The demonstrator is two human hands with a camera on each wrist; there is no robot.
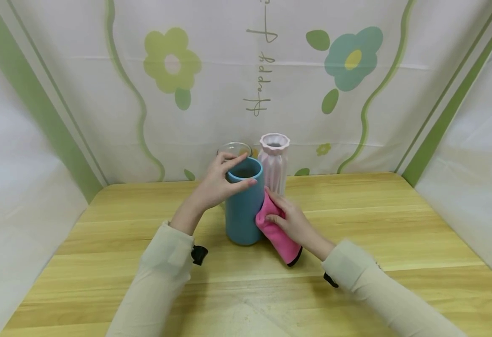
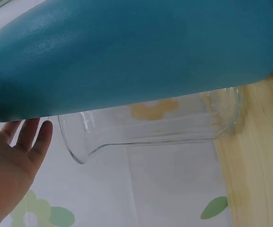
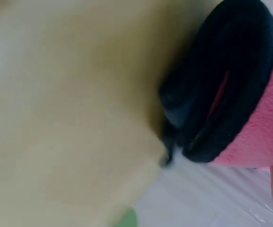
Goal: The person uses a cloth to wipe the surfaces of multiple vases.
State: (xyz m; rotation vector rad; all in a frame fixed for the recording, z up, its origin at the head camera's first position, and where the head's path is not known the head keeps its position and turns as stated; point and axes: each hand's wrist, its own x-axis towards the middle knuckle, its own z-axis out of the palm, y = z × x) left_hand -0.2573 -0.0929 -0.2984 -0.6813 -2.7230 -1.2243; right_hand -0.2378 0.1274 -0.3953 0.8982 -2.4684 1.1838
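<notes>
A tall blue cylindrical vase (image 1: 244,213) stands upright on the wooden table. My left hand (image 1: 220,183) grips it around the top, thumb on the near side of the rim and fingers on the far side. In my right hand (image 1: 292,222) is a folded pink cloth (image 1: 280,238) with black edging, held between thumb and fingers against the vase's right side. The right wrist view shows the cloth's black edge (image 3: 250,94) close up. Behind the blue vase is a clear glass vase (image 2: 160,130), mostly hidden in the head view. A pale pink fluted vase (image 1: 274,164) stands behind the cloth.
The wooden table (image 1: 397,224) reaches back to a white curtain (image 1: 224,61) printed with flowers and lettering. More white curtain hangs on both sides. The glass and pink vases stand close behind the blue one.
</notes>
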